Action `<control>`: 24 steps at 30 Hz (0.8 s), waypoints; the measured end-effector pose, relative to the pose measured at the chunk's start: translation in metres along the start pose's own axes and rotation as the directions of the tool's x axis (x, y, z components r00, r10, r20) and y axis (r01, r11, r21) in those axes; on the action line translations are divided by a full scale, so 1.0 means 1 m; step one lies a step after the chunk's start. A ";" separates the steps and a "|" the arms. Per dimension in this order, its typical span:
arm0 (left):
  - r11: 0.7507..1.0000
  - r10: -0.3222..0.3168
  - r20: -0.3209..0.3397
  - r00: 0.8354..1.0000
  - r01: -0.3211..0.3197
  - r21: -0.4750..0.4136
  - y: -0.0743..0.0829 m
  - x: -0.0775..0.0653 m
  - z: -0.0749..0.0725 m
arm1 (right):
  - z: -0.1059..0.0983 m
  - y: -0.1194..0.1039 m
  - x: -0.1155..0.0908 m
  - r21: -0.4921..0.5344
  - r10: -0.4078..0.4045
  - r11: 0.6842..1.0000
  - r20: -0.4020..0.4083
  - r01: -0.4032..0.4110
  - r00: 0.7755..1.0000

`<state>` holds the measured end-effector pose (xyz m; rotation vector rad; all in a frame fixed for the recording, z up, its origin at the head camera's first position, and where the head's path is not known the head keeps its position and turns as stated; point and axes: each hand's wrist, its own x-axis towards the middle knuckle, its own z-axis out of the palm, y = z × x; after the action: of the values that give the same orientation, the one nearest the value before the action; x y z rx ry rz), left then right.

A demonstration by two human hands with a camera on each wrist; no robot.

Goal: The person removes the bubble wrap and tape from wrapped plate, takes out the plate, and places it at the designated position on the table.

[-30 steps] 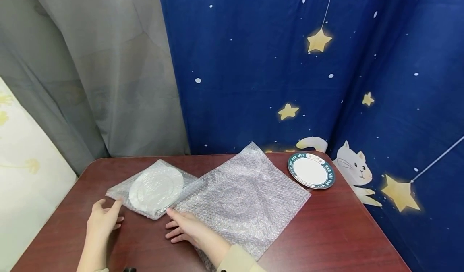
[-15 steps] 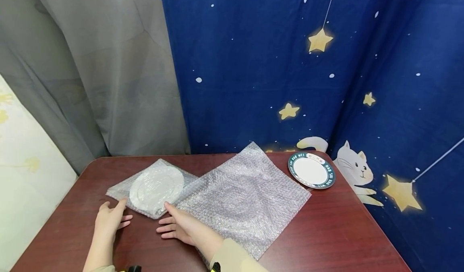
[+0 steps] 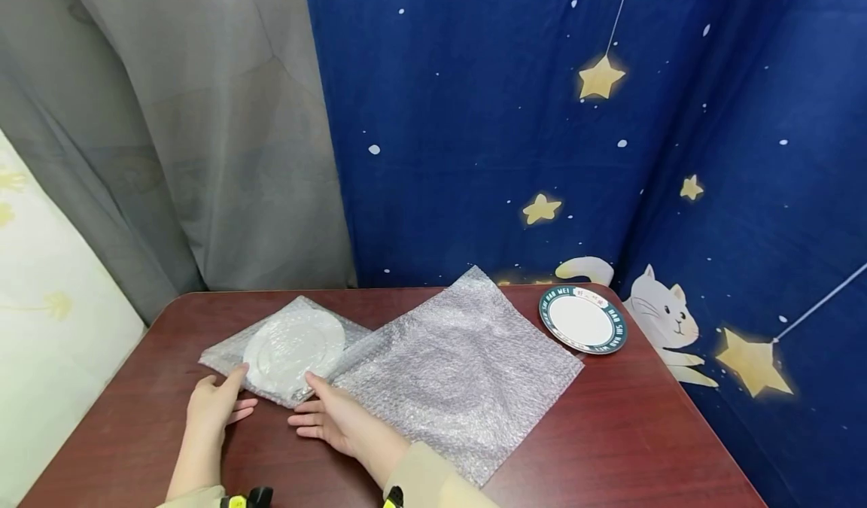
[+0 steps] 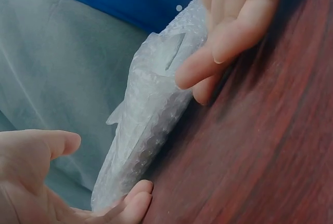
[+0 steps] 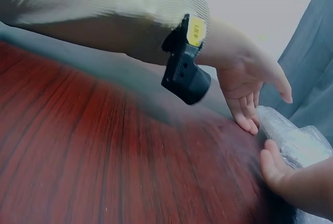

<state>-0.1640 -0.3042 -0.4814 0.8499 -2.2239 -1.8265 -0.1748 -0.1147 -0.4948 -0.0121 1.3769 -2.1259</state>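
Observation:
A round white plate [image 3: 291,346], sealed inside clear bubble wrap [image 3: 220,354], lies flat at the left of the table. My left hand [image 3: 213,406] is at the package's near left edge, thumb over the rim and the other fingers low by the tabletop. At the near right corner is my right hand [image 3: 339,421], thumb raised and fingers spread loosely. Neither hand is curled round the package. From the left wrist view, the left hand [image 4: 36,177] and the right hand [image 4: 234,21] flank the wrapped edge [image 4: 148,115].
A large square bubble wrap sheet [image 3: 467,372] covers the middle of the table, overlapping the package's right corner. A white plate with a dark green lettered rim [image 3: 585,320] stands at the back right corner. Curtains [image 3: 474,154] hang behind the table [image 3: 630,425]. Each wrist bears a camera.
My left hand has moved right and slightly forward to the package's near edge. My right hand has shifted a little left and forward. The package and sheet have stayed put.

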 end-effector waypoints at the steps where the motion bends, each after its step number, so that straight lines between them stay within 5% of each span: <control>1: 1.000 -0.004 -0.002 1.000 0.004 0.002 0.000 0.000 0.000 | 0.001 0.000 0.000 0.003 -0.005 1.000 -0.017 0.005 1.000; 6: 1.000 -0.011 -0.009 1.000 0.011 0.020 -0.003 -0.002 -0.002 | 0.009 0.001 -0.001 0.000 -0.019 1.000 -0.089 0.019 0.996; 16: 1.000 -0.026 -0.007 1.000 0.026 0.014 -0.005 -0.007 0.001 | 0.012 -0.003 -0.001 -0.012 0.002 1.000 -0.095 -0.004 0.995; 24: 0.992 -0.037 -0.033 0.999 0.032 -0.122 -0.009 -0.011 0.003 | 0.009 -0.004 0.000 -0.057 0.019 0.998 -0.073 -0.023 0.997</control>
<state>-0.1531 -0.2969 -0.4875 0.8954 -2.0653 -1.9239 -0.1736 -0.1205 -0.4872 0.0570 1.4743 -2.0869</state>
